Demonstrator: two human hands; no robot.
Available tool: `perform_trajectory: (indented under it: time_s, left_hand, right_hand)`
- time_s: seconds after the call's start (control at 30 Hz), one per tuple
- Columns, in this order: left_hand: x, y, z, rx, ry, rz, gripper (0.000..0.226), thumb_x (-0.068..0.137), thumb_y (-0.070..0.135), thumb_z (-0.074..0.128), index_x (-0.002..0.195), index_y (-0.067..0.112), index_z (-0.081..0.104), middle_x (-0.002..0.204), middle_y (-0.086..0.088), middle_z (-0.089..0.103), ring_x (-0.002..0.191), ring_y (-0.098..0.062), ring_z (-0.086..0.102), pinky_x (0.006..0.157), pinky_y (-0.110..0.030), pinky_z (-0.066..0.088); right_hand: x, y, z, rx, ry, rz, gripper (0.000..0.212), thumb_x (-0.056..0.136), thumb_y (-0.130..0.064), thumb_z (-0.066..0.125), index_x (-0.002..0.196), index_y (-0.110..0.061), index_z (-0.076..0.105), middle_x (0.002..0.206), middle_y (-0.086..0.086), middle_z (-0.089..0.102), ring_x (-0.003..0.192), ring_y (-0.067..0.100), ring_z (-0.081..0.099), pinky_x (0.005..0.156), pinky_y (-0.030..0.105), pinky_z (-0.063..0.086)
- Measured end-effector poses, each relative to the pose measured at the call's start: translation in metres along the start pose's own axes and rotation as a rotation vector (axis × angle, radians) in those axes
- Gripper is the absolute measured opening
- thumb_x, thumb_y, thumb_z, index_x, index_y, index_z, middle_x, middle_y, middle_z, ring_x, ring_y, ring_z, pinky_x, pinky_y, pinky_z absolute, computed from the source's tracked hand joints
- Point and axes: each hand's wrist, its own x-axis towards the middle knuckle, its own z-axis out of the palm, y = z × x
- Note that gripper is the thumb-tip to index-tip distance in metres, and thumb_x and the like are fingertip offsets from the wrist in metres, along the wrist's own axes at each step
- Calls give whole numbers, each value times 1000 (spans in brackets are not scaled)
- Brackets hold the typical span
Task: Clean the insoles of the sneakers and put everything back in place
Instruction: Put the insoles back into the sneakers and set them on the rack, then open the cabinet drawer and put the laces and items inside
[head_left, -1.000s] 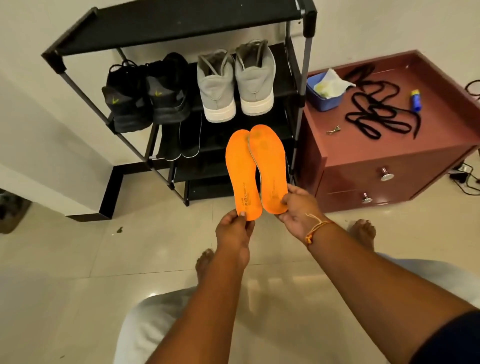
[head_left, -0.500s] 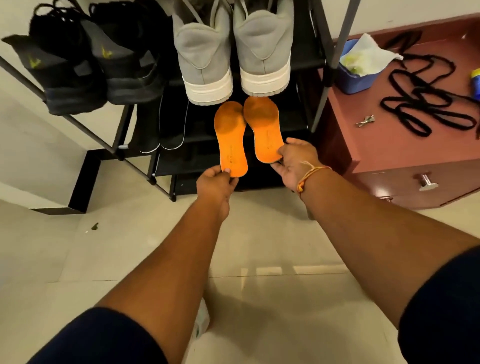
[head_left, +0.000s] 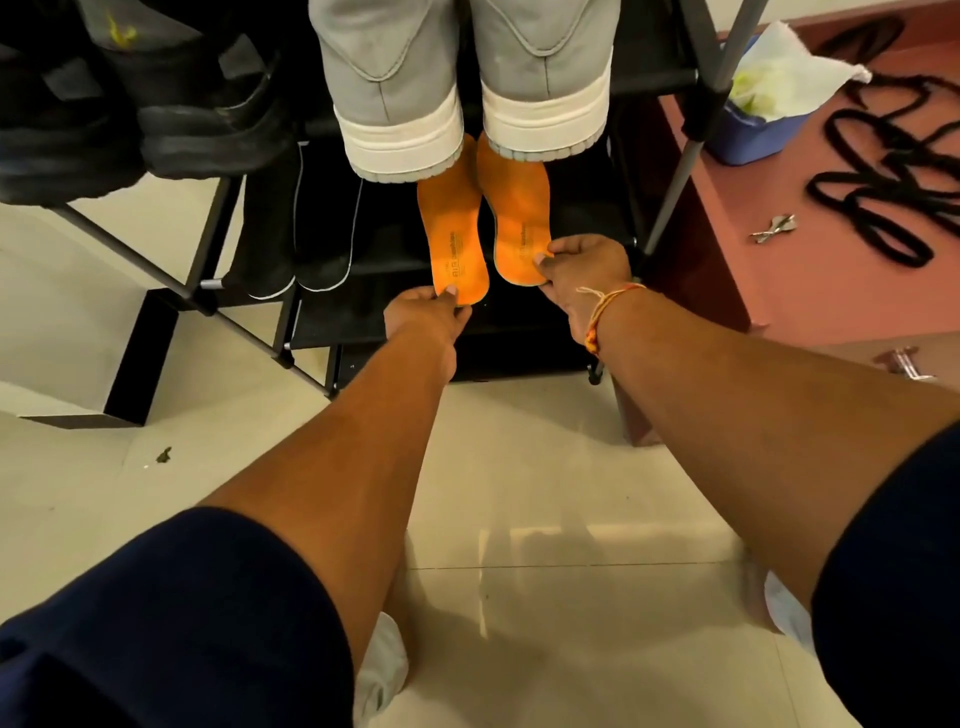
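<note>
I note: left hand (head_left: 427, 314) pinches left insole (head_left: 453, 239) at heel edge; right hand (head_left: 584, 270) pinches right insole (head_left: 519, 213). Toe ends sit under grey sneakers (head_left: 397, 93) beyond hands; rack post (head_left: 672, 195) near right hand.

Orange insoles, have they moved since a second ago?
Yes, the orange insoles moved toward the shoe rack: their toe ends now sit under the grey sneakers, earlier clear of them.

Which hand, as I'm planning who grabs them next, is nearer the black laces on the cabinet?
Right. The right hand pinches its orange insole by the heel beside the cabinet, with the black laces up to its right. The left hand holds the other insole farther left.
</note>
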Motion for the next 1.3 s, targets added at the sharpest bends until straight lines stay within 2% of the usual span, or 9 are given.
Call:
perform_trajectory:
  time_s: [0.1, 0.27, 0.47, 0.6, 0.67, 0.77, 0.87, 1.03, 1.3]
  left_hand:
    - [-6, -5, -1, -3, 56, -25, 33, 98, 15, 65, 129, 7, 59, 110, -9, 70, 98, -20, 72, 94, -32, 57]
    - [-39, -20, -14, 47, 57, -50, 22, 96, 32, 65, 104, 12, 61, 92, -6, 68, 86, -15, 70, 87, -32, 60]
    - [-121, -41, -37, 308, 23, 0, 12, 94, 20, 71, 90, 10, 66, 82, -11, 68, 70, -16, 64, 74, -31, 62]
    - [-193, -36, -39, 436, -39, 151, 21, 98, 30, 64, 85, 13, 66, 75, -6, 70, 68, -18, 68, 74, -36, 62]
    - [-229, -33, -42, 556, -76, 289, 19, 102, 27, 57, 91, 16, 68, 82, -3, 73, 80, -18, 72, 82, -40, 61]
    - [-268, -26, -47, 790, -141, 529, 28, 101, 19, 55, 128, 16, 63, 119, -4, 70, 114, -21, 65, 96, -33, 52]
    - [-318, -12, -50, 902, -169, 651, 51, 99, 26, 62, 147, 16, 46, 144, -5, 55, 132, -23, 52, 107, -37, 46]
    - [-380, 1, -58, 1037, -176, 835, 66, 96, 35, 66, 152, 15, 36, 151, -7, 44, 140, -27, 40, 109, -42, 42]
    - [-439, -16, -72, 1204, -222, 973, 80, 93, 46, 67, 155, 16, 26, 159, -6, 32, 145, -27, 29, 110, -48, 43]
  right_hand:
    - [3, 5, -1, -36, -11, -6, 19, 82, -14, 80, 97, -19, 69, 98, 7, 72, 89, 23, 71, 81, 42, 62]
    - [-23, 14, -14, -131, 86, -69, 34, 82, -34, 77, 111, -21, 64, 104, 8, 71, 92, 24, 67, 87, 46, 58]
    - [-109, 17, -55, -249, 24, -131, 17, 80, -19, 76, 80, -29, 62, 95, 2, 73, 92, 23, 71, 87, 45, 59]
    - [-180, -8, -90, -354, 14, -247, 13, 83, -27, 78, 84, -27, 65, 82, -4, 71, 82, 15, 69, 77, 36, 60]
    - [-219, -23, -110, -458, 6, -348, 11, 88, -32, 72, 84, -23, 67, 77, -6, 68, 77, 13, 66, 71, 29, 55]
    - [-261, -43, -131, -587, 15, -454, 17, 93, -36, 64, 82, -23, 65, 69, -9, 62, 71, 13, 61, 66, 27, 48]
    - [-306, -60, -154, -663, 14, -542, 17, 95, -37, 61, 102, -22, 67, 87, -3, 70, 84, 17, 65, 74, 32, 53]
    - [-367, -75, -189, -801, 74, -643, 39, 96, -36, 59, 128, -14, 61, 121, 7, 65, 112, 25, 61, 90, 36, 51]
    - [-419, -70, -232, -853, 135, -610, 45, 95, -40, 58, 131, -12, 56, 126, 11, 60, 117, 29, 55, 94, 39, 48]
